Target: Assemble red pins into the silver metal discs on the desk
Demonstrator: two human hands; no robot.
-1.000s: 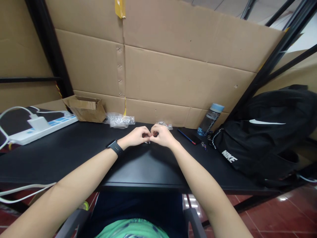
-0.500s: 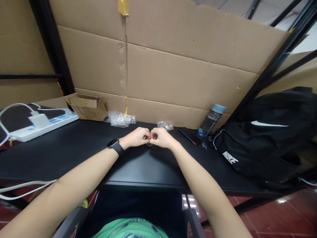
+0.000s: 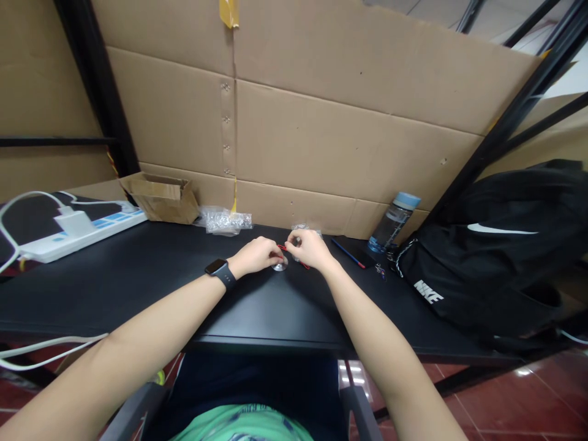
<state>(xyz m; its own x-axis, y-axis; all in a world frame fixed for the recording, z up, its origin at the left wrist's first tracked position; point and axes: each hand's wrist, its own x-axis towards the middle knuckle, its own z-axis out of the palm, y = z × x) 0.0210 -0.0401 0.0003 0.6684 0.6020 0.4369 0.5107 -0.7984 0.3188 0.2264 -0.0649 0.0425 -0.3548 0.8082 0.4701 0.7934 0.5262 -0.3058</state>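
Note:
My left hand [image 3: 258,255], with a dark watch on the wrist, is closed with its fingertips on a small clear round piece [image 3: 280,266] that looks like a suction cup. Just to the right, my right hand [image 3: 309,246] pinches a thin red cord [image 3: 282,248] that runs between the two hands. More of the red cord shows below the right hand's fingers. Both hands are low over the black desk [image 3: 275,306], a small gap apart. How the cord joins the clear piece is hidden by fingers.
Crumpled clear plastic wrap [image 3: 225,221] and an open cardboard box [image 3: 163,199] lie at the back left, near a white power strip [image 3: 87,234]. On the right are a blue pen [image 3: 348,253], a water bottle [image 3: 390,223], keys [image 3: 380,271] and a black backpack [image 3: 487,251].
My hands have moved apart from touching, the right one going right and slightly away from me. The clear piece and red cord now show between and below them.

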